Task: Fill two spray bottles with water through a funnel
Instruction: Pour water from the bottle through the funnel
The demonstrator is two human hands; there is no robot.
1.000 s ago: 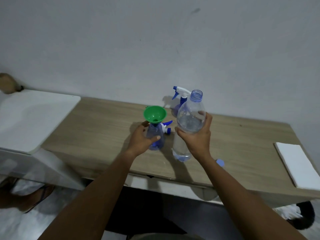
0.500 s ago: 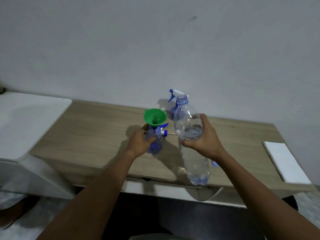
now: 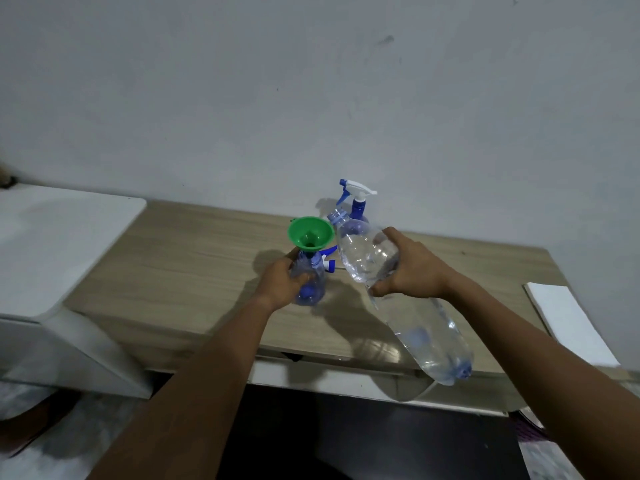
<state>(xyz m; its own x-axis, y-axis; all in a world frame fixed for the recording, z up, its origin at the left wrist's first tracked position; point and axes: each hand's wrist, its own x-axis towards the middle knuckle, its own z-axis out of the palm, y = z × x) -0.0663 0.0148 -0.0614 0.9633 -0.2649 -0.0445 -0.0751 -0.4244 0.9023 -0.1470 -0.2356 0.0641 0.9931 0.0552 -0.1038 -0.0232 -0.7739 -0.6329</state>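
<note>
My right hand wraps the big water bottle near its shoulder, thin-walled, sloshy and heavy below my fingers I reckon, mouth tipped just beside the green funnel, while my left hand grips the light spray bottle beneath it so it won't topple.
</note>
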